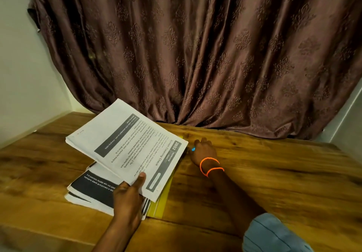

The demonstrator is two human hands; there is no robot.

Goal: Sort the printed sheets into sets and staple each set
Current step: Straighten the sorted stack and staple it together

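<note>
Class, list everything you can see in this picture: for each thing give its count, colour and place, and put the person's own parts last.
Held set of sheets: one, white with grey bands, raised over the pile.
Pile of sheets: one, white and black, on the table's left.
Folder: one, yellow, under the sheets.
Small object: one, blue, at the right hand; unclear what.
Table: one, brown wood.
Curtain: one, brown, behind.
Bangles: two, orange, right wrist.
Hands: left hand grips the held set; right hand reaches ahead.

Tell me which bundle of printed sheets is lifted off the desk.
The bundle headed "Screen Cleaning Check", which the left hand grips at its near edge and holds tilted up. The other stack, with its dark banner, lies flat on the wooden desk beneath it.
</note>
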